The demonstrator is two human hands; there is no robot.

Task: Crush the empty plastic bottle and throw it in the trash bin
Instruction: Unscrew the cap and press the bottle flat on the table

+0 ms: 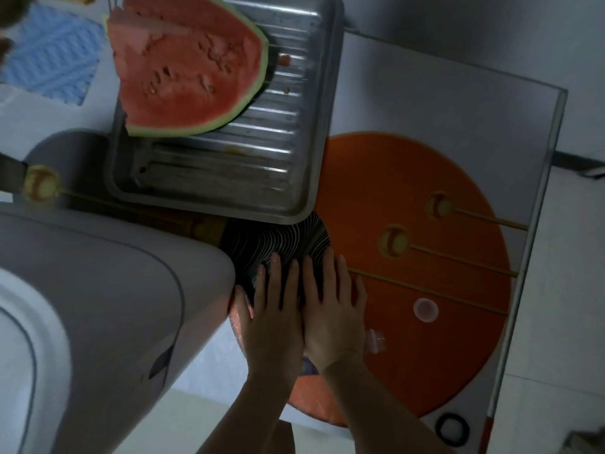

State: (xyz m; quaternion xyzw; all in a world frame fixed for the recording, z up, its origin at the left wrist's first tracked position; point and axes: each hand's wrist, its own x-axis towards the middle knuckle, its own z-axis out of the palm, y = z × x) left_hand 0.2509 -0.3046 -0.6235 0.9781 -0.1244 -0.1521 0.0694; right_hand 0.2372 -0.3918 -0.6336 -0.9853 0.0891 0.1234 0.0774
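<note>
The clear plastic bottle lies flat on the orange round mat [409,178], almost wholly hidden under my palms. Only its transparent neck [375,343] sticks out to the right of my right wrist, and a bluish bit of label [309,367] shows between my wrists. My left hand [271,316] and right hand [334,306] lie side by side, fingers stretched forward, pressing down on it. A pale loose cap [425,310] rests on the mat to the right of my right hand. A big white rounded casing [98,306], possibly the bin, fills the lower left.
A steel tray [294,165] with a large watermelon wedge [186,70] sits just beyond my fingers, over a dark striped bowl [262,239]. Skewers with fruit balls [397,240] lie across the mat. A black ring [453,427] lies near the table's glass edge [537,231].
</note>
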